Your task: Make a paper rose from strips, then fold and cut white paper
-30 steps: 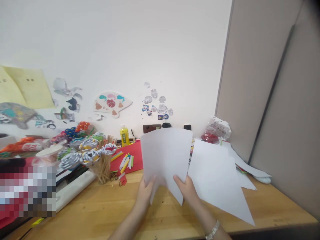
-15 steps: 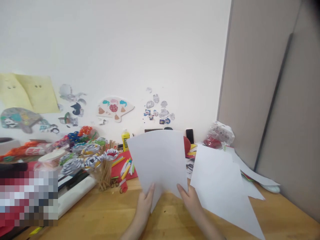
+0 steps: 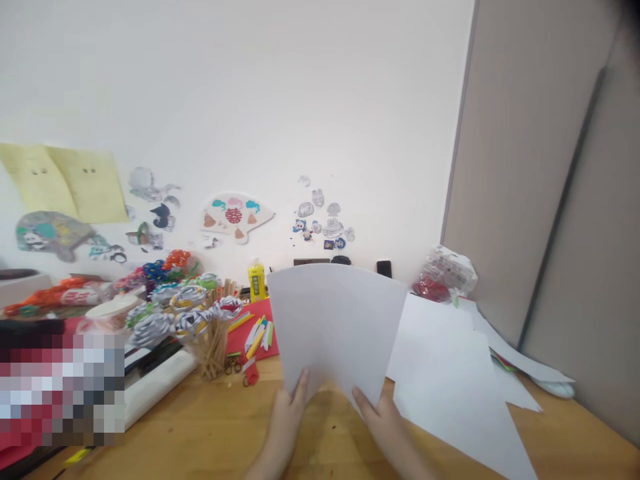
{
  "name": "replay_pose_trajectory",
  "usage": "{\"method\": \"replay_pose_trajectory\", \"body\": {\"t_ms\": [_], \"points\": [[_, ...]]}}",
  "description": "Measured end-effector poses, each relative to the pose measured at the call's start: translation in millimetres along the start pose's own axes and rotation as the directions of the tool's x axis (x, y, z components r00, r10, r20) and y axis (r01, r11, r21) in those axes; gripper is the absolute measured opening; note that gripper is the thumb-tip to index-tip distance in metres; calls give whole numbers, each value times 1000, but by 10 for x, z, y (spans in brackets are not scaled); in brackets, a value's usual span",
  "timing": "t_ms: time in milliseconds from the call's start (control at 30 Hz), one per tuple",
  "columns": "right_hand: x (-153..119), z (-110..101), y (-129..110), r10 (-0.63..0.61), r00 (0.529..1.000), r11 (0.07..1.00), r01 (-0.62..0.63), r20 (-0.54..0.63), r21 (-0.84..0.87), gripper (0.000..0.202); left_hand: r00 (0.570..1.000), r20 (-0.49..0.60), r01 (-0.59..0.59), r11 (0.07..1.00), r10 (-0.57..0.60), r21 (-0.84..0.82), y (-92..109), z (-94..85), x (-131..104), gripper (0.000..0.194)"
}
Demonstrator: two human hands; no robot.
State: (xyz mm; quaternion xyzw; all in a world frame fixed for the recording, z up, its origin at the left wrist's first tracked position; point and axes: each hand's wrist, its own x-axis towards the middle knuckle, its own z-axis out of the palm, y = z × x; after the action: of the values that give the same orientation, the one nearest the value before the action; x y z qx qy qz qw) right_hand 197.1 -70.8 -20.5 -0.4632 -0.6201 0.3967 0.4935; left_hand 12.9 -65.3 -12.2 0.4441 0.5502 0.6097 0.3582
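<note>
A white sheet of paper (image 3: 335,327) stands bowed above the wooden table, held at its two lower corners. My left hand (image 3: 293,403) pinches the lower left corner, thumb on the near face. At the lower right corner my right hand (image 3: 375,407) grips in the same way, its thumb also in front. The fingers behind the paper are hidden. The bottom edge arches upward between my hands. Further white sheets (image 3: 450,380) lie overlapping on the table, to the right of my right hand.
On the left, rolled-paper flowers on sticks (image 3: 210,340) stand near a yellow bottle (image 3: 257,280). Red paper (image 3: 273,333) with folded strips lies behind my left hand. A plastic-wrapped bundle (image 3: 445,273) and a phone (image 3: 384,269) are at the back. A grey panel (image 3: 540,167) borders the right.
The held paper has spread wider at its upper right and its lower edge now arches more evenly. Both hands keep their hold. The view has shifted slightly.
</note>
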Motion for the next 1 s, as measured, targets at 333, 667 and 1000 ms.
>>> {"method": "replay_pose_trajectory", "body": {"t_ms": [333,667,1000], "points": [[-151,-193,-28,38,993,999,-34,113,-33,47,984,129,132,991,-127,-34,14,-140,-41,44],[-522,-679,-116,-197,960,959,231,199,-165,34,767,477,542,831,-429,-124,155,-478,-420,45],[-311,-693,-477,-386,766,721,598,514,-350,20,861,310,421,907,-402,8,102,-428,-542,29]]}}
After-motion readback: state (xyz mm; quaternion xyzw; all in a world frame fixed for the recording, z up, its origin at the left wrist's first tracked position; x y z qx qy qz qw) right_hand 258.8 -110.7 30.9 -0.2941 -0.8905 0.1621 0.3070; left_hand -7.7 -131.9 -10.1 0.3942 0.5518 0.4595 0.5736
